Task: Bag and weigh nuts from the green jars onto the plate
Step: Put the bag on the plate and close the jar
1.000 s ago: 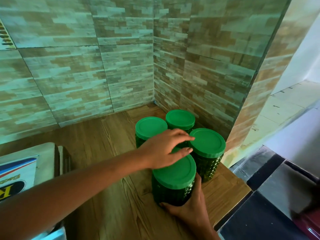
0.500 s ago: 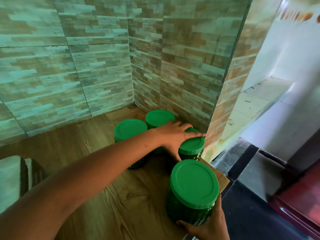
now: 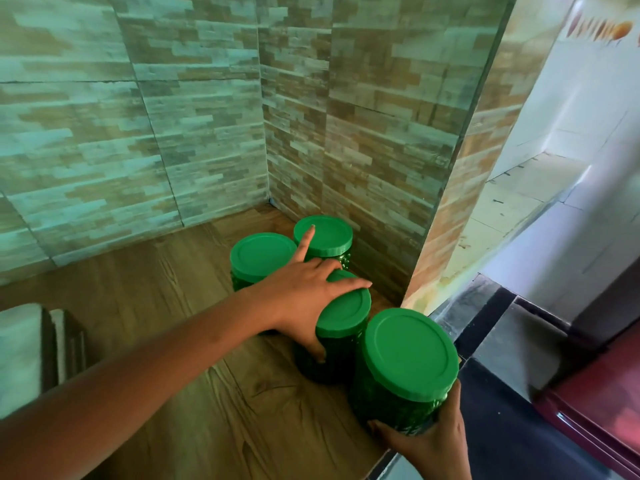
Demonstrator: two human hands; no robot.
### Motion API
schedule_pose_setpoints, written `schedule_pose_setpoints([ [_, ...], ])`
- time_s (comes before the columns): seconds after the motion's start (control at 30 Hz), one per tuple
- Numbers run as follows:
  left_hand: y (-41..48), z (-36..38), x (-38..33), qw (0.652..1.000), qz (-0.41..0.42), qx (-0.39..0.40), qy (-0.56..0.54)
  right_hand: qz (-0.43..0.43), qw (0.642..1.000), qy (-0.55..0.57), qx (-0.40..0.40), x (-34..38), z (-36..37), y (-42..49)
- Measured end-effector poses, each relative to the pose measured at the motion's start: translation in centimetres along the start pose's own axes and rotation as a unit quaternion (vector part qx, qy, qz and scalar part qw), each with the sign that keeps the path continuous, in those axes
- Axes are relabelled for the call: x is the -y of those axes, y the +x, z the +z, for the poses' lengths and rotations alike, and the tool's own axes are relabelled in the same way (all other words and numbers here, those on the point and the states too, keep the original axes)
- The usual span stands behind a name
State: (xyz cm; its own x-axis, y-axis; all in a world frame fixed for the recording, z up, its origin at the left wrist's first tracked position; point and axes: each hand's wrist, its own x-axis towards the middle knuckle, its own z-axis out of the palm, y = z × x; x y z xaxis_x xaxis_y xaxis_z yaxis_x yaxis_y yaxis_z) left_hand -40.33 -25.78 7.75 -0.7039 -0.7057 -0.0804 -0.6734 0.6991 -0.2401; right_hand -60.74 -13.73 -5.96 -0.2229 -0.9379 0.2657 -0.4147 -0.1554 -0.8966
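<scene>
Several green jars with green lids stand in the corner of a wooden counter [image 3: 145, 299]. My right hand [image 3: 429, 441] grips the nearest jar [image 3: 405, 368] from below at the counter's right edge. My left hand [image 3: 311, 292] wraps around a second jar [image 3: 343, 323] just behind it, thumb on its near side, fingers over the lid's far rim, index finger pointing up. Two more jars stand behind: one on the left [image 3: 261, 256], one by the wall [image 3: 325, 235]. No plate or bag is in view.
Tiled walls close the corner at the back and right. A white box [image 3: 20, 351] sits at the left edge of the counter. Past the counter's right edge lie a dark floor [image 3: 519, 427] and a maroon surface [image 3: 602, 403].
My right hand has drawn the near jar toward me and to the counter's edge. My left hand moved from that jar's lid to the jar behind it and took hold.
</scene>
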Motion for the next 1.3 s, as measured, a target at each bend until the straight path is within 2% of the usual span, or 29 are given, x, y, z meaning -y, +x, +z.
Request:
schedule_pose_setpoints([
  [0.37, -3.1, 0.6, -0.6, 0.999, -0.045, 0.000, -0.002, 0.021, 0.999, -0.028, 0.009, -0.5, 2.2, 6.0],
  [0.67, -3.4, 1.5, -0.7, 0.997, -0.072, 0.001, -0.017, 0.021, 0.999, 0.000, 0.038, -0.2, 4.3, 9.3],
  [1.1, -3.5, 1.8, -0.9, 0.995, -0.089, -0.004, -0.041, 0.009, 1.000, -0.013, 0.011, -0.8, 4.8, 9.2],
  [1.3, -4.2, 2.4, -1.3, 0.994, -0.096, -0.035, -0.045, 0.002, 1.000, -0.018, 0.009, -0.8, 4.8, 8.8],
])
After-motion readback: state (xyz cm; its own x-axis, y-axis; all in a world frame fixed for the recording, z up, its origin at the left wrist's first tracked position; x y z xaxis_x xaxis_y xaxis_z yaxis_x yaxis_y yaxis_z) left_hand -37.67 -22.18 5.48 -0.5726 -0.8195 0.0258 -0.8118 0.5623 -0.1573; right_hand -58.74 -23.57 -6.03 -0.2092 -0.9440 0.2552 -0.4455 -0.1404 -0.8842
